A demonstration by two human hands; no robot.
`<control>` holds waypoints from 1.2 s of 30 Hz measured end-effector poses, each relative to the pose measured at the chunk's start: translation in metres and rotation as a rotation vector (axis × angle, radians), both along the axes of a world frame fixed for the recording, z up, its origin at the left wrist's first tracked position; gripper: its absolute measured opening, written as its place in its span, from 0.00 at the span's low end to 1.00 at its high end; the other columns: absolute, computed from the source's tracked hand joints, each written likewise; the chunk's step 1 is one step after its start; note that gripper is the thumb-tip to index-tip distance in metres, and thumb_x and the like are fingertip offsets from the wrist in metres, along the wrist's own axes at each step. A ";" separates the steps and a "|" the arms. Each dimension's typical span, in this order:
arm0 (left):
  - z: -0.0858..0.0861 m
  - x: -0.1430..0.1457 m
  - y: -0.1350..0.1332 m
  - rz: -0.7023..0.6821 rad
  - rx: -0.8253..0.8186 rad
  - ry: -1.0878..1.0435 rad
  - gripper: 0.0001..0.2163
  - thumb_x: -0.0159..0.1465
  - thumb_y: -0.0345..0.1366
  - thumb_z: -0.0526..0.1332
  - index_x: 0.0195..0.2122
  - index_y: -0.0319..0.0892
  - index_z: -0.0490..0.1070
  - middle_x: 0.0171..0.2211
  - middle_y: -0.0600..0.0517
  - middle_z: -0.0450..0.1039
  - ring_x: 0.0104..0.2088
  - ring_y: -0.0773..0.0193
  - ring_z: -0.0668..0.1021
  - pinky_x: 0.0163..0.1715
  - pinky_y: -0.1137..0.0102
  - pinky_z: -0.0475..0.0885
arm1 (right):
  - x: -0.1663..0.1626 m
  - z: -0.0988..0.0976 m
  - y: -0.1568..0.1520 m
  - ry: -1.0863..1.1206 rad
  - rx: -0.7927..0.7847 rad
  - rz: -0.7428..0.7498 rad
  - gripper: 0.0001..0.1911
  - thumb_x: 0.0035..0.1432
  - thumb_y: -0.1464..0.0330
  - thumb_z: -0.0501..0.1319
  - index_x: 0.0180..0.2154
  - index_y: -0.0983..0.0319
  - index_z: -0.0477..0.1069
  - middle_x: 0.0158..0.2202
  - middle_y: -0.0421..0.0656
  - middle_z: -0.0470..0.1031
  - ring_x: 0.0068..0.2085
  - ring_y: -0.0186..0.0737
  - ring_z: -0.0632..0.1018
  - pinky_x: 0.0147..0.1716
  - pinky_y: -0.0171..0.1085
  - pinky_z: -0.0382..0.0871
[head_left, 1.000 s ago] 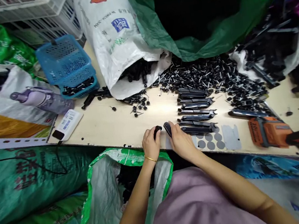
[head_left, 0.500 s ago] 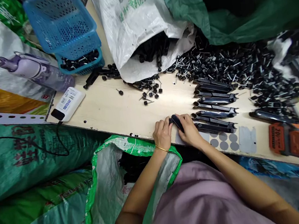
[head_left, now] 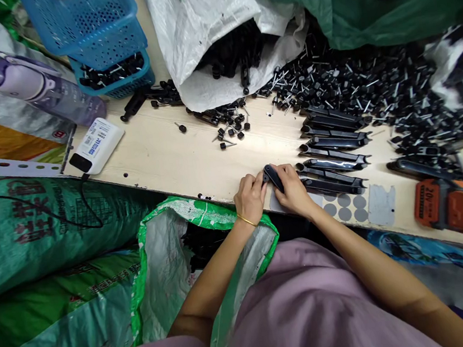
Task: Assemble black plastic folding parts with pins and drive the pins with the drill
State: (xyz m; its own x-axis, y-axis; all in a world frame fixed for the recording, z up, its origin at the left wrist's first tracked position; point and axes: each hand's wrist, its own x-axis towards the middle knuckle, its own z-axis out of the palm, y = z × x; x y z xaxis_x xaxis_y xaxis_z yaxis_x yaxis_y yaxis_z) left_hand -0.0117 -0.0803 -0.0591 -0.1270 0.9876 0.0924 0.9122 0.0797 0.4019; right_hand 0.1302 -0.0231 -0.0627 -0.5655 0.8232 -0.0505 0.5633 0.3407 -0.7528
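Near the front edge of the pale bench, my right hand is closed on a long black plastic part with a rounded end. My left hand, with a thin gold band at its wrist, pinches a small dark piece against that rounded end. How the two pieces join is hidden by my fingers. Just right of my right hand, several glossy black long parts lie side by side. Under my right hand is a grey sheet with round grey discs.
Many black-headed screws are heaped at the back right. A white sack of black parts opens onto the bench. Blue baskets, a purple bottle and a white power bank stand left; an orange tool lies right. A green-rimmed sack hangs open below.
The small dark piece in my left hand now sits against the rounded end of the long part. The view has shifted slightly; both hands stay at the bench edge.
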 end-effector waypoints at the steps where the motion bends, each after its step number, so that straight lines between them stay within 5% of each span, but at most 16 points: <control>1: -0.001 0.000 0.000 0.005 -0.009 -0.006 0.15 0.67 0.39 0.51 0.54 0.44 0.66 0.34 0.50 0.65 0.37 0.62 0.69 0.29 0.73 0.65 | 0.000 0.000 0.000 -0.004 0.002 0.000 0.34 0.48 0.76 0.53 0.60 0.62 0.55 0.47 0.50 0.61 0.50 0.48 0.66 0.53 0.46 0.61; 16: -0.008 -0.005 0.006 -0.022 0.039 -0.097 0.15 0.67 0.40 0.51 0.53 0.42 0.66 0.33 0.51 0.65 0.35 0.65 0.70 0.34 0.73 0.68 | 0.001 -0.002 0.002 0.019 0.021 0.009 0.34 0.47 0.76 0.55 0.58 0.63 0.57 0.46 0.50 0.62 0.49 0.49 0.66 0.51 0.47 0.64; 27: -0.004 -0.019 0.019 -0.190 -0.017 0.023 0.13 0.67 0.39 0.53 0.50 0.42 0.66 0.36 0.51 0.67 0.38 0.64 0.70 0.33 0.74 0.66 | 0.003 -0.004 0.006 0.055 0.022 0.016 0.33 0.46 0.75 0.55 0.57 0.62 0.58 0.43 0.48 0.61 0.46 0.49 0.67 0.49 0.47 0.66; 33: -0.004 -0.001 0.016 -0.092 -0.020 0.069 0.13 0.67 0.37 0.52 0.50 0.38 0.66 0.38 0.47 0.68 0.40 0.61 0.70 0.34 0.71 0.67 | 0.004 -0.003 0.006 0.039 0.006 0.025 0.35 0.43 0.75 0.55 0.57 0.62 0.59 0.44 0.48 0.61 0.48 0.49 0.66 0.49 0.47 0.65; 36: -0.007 -0.010 0.023 -0.175 -0.001 0.034 0.13 0.67 0.38 0.52 0.48 0.39 0.67 0.36 0.49 0.68 0.39 0.62 0.71 0.34 0.71 0.68 | 0.003 -0.003 0.005 0.044 0.016 0.015 0.35 0.44 0.75 0.55 0.57 0.62 0.59 0.43 0.48 0.61 0.47 0.49 0.66 0.50 0.47 0.64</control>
